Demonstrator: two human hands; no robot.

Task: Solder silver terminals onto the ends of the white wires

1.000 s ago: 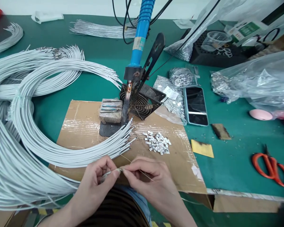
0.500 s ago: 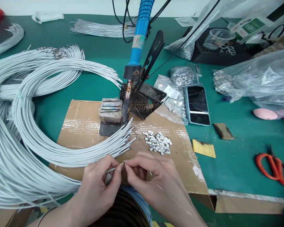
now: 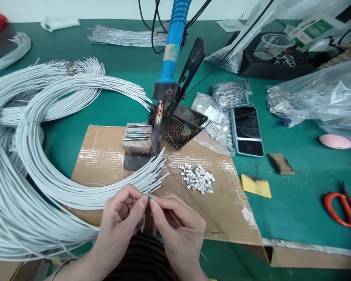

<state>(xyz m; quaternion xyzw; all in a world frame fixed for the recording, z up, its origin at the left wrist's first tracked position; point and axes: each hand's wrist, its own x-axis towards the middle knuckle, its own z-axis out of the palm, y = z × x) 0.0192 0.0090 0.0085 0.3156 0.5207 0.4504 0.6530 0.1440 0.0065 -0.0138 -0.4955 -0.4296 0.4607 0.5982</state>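
Note:
Both hands meet at the fingertips over the front of a cardboard sheet (image 3: pixel 222 214). My left hand (image 3: pixel 121 220) is closed in a pinch on the end of a white cable, mostly hidden by the fingers. Thumb and forefinger of my right hand (image 3: pixel 177 224) pinch at that same tip; whatever tiny part lies there is too small to make out. A thin silvery wire (image 3: pixel 178 221) runs through the right hand and trails below it. Just beyond the hands lie the loose ends of a white cable bundle (image 3: pixel 117 191) and a pile of small white-and-silver pieces (image 3: pixel 197 178).
A blue-handled soldering iron (image 3: pixel 171 50) points down beside a block with metal rods (image 3: pixel 137 137) and a black fan (image 3: pixel 178 127). Large cable coils (image 3: pixel 32 203) fill the left. Rightward are a phone (image 3: pixel 247 130), a yellow pad (image 3: pixel 256 186), red scissors (image 3: pixel 343 208) and plastic bags (image 3: pixel 318 97).
Both hands have shifted slightly up and left, still joined at the fingertips. My right hand has turned more upright, and the thin wire has swung with it.

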